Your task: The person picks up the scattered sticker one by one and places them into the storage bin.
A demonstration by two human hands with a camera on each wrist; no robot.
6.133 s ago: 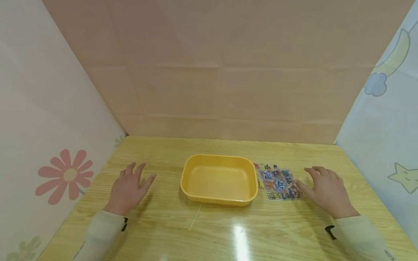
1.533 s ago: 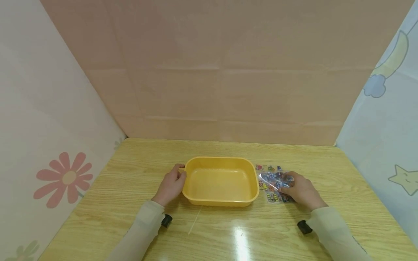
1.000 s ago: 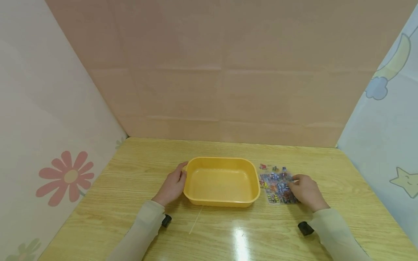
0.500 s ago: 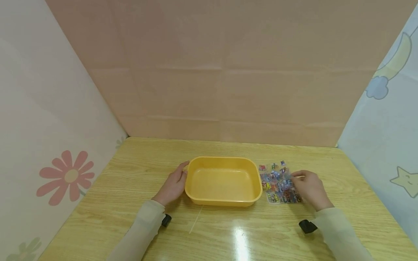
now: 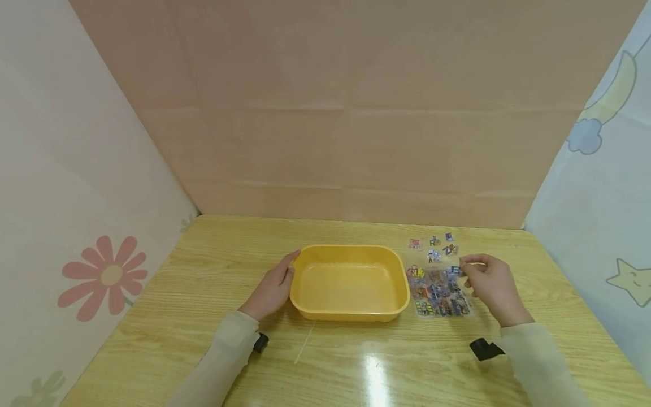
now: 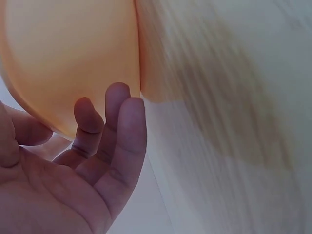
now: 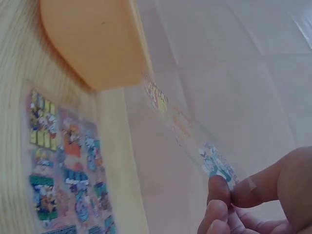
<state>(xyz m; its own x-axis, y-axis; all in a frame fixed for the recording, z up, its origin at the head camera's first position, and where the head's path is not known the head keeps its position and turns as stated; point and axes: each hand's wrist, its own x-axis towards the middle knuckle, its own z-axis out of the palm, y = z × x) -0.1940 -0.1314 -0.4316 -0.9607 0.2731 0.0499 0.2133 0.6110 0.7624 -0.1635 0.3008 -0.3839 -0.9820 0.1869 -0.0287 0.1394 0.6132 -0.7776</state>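
A yellow plastic tub (image 5: 351, 315) stands mid-table in the head view. My left hand (image 5: 269, 291) holds its left end, with curled fingers (image 6: 130, 131) against the outside in the left wrist view. To the right of the tub, my right hand (image 5: 493, 291) pinches the corner of a clear sticker sheet (image 7: 214, 161) between thumb and fingertips. That sheet is raised and tilted, its printed cartoon figures spread over bare see-through film. Beneath it, more colourful sticker sheets (image 7: 73, 170) lie flat on the table, close beside the tub.
The wood-grain table (image 5: 244, 232) meets a plain pinkish-beige backdrop (image 5: 346, 141) at the back. A flower-printed panel (image 5: 40, 169) rises on the left, and a panel with moon and star prints (image 5: 610, 198) on the right.
From open over the table, my left hand has come to the tub's end. My right hand has separated one sheet from the others and lifted it. The tub has shifted slightly right.
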